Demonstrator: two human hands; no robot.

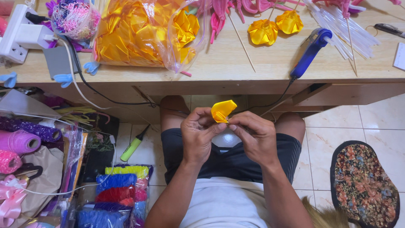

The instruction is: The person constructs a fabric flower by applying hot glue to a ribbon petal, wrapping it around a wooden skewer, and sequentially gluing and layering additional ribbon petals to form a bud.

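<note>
- Over the person's lap, below the table (236, 74) edge, a folded yellow ribbon piece (222, 110) sits pinched between both hands.
- Left hand (197, 135) and right hand (255, 136) each close fingertips on it, keeping the fold from springing open.
- Finished yellow flowers (274, 27) and a blue glue gun (310, 52) lie within reach above.

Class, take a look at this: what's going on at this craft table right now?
A seated person pinches a folded piece of yellow ribbon between both hands, the left hand and the right hand, held over the lap just below the wooden table. On the table lie a clear bag of cut yellow ribbon pieces, two finished yellow ribbon flowers on sticks, a blue glue gun and clear glue sticks.
</note>
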